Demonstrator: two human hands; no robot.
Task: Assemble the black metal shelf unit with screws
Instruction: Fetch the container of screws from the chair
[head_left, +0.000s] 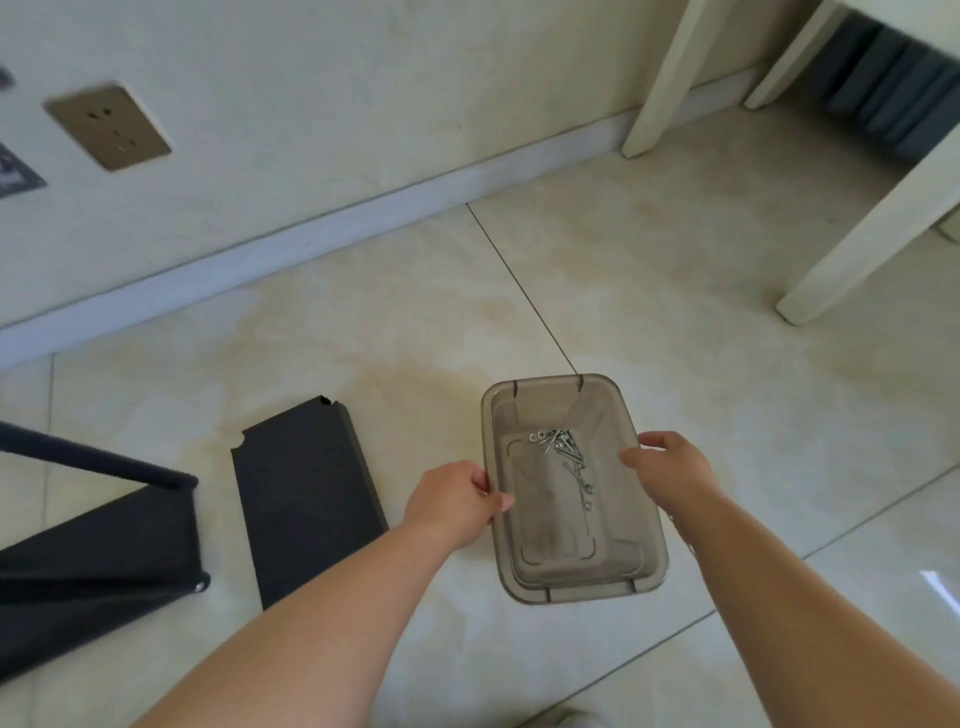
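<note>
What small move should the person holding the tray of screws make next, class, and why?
Probably set the tray on the floor beside the black shelf panel. Both the left hand and right hand grip its rims, so neither can pick out the screws.

One translucent grey plastic tray (524, 519) holds a small heap of silver screws (566, 457), too tangled to count. One flat black shelf panel (306, 499), one black frame piece (93, 566), two hands.

Both bare forearms reaching forward, left grip (457, 499) and right grip (670, 467) curled, thumbs pointing inward
</note>
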